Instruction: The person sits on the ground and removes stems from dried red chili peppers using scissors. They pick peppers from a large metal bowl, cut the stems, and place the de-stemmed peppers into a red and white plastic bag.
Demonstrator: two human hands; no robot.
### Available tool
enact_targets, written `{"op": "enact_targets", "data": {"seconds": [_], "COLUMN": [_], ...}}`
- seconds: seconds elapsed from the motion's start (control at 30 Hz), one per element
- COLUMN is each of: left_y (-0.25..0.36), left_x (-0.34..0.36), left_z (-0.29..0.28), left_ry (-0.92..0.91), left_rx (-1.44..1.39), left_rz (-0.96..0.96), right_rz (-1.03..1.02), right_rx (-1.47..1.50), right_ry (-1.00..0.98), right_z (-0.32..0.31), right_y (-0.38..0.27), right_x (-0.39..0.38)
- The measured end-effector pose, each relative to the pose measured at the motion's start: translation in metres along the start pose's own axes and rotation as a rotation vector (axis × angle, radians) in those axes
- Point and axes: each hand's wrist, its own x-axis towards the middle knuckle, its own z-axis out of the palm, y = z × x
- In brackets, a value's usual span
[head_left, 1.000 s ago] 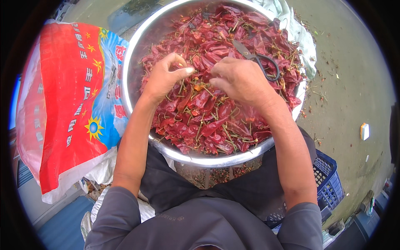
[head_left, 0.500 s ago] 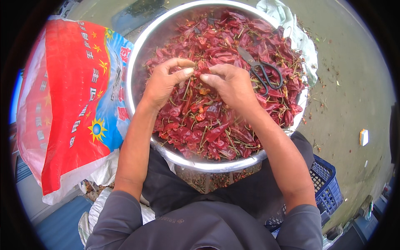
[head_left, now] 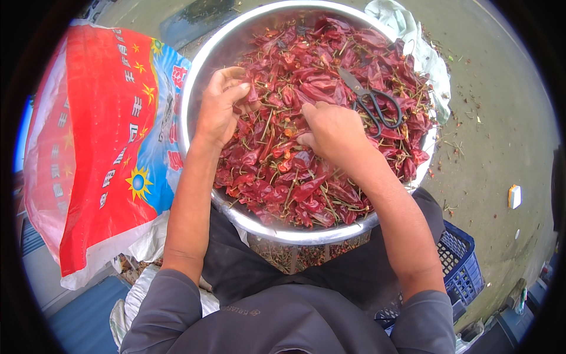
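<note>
A wide steel basin (head_left: 194, 71) in front of me is heaped with dried red chili peppers (head_left: 306, 192), many with pale stems. Over the basin's left side, my left hand (head_left: 221, 109) is closed in a pinch, a dried chili pepper (head_left: 252, 92) at its thumb and fingertips. My right hand (head_left: 335, 131) is low over the middle of the heap, back upward and fingers curled. Whatever those fingers hold is hidden beneath the hand. Black-handled scissors (head_left: 377, 109) lie on the peppers just beyond my right hand, blades pointing away to the left.
A large red and blue printed plastic bag (head_left: 109, 153) stands against the basin's left side. White sacking (head_left: 418, 50) lies along its far right rim. A blue plastic crate (head_left: 463, 268) sits on the floor near my right leg, and a small white and orange block (head_left: 515, 196) lies farther right.
The two hands have moved apart from their close meeting above the heap. My left hand went left; my right hand shifted slightly right and nearer, its fingers turning downward.
</note>
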Motion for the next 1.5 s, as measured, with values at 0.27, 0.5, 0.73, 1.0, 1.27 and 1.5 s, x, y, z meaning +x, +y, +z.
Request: {"op": "enact_targets", "data": {"seconds": [0.27, 0.5, 0.73, 1.0, 1.27, 1.5], "left_y": [-0.003, 0.0, -0.004, -0.01, 0.001, 0.004], "left_x": [0.01, -0.001, -0.011, -0.012, -0.029, -0.03], "left_z": [-0.023, -0.008, 0.009, 0.014, 0.034, 0.037], "left_ry": [0.024, -0.088, -0.2, -0.247, -0.307, -0.305], "left_rx": [0.289, 0.176, 0.231, 0.545, 0.794, 0.818], "left_rz": [0.064, -0.006, -0.092, 0.125, 0.363, 0.419], "right_rz": [-0.239, -0.098, 0.089, 0.094, 0.115, -0.128], "right_rx": [0.037, 0.149, 0.667, 0.845, 0.852, 0.314], "right_ry": [-0.204, 0.029, 0.225, 0.223, 0.141, 0.489], "right_z": [-0.007, 0.011, 0.001, 0.002, 0.007, 0.006], "right_y": [-0.009, -0.002, -0.01, -0.016, -0.009, -0.013], "right_x": [-0.012, 0.001, 0.011, 0.008, 0.012, 0.01]}}
